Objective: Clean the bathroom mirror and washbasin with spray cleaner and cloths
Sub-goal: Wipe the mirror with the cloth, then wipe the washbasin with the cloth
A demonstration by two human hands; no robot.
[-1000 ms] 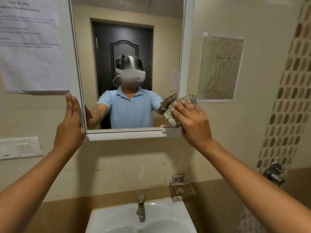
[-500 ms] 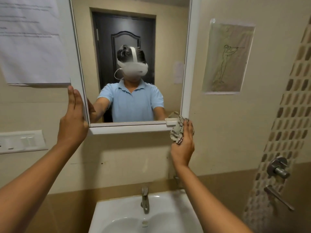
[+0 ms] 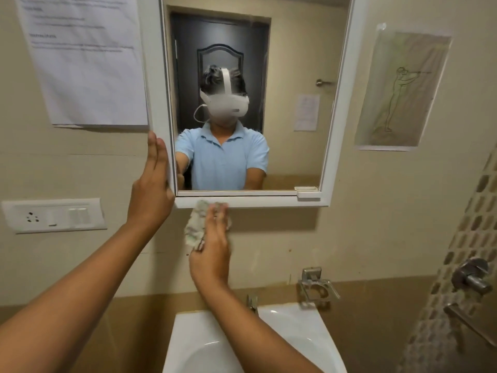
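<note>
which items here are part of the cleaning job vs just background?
In use:
mirror
cloth, pressed against the mirror's lower frame by the right hand
left hand, flat on the frame's left edge
washbasin

Background:
printed notice
figure drawing
switch plate
empty wall holder
shower valve

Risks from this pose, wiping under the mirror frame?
1. The left hand braces the mirror frame by its edge; pushing may shift the mirror.
2. The right hand presses the cloth flat under open fingers, not gripped; it could drop into the washbasin.
3. The socket panel sits close by; damp wiping should avoid it.
</note>
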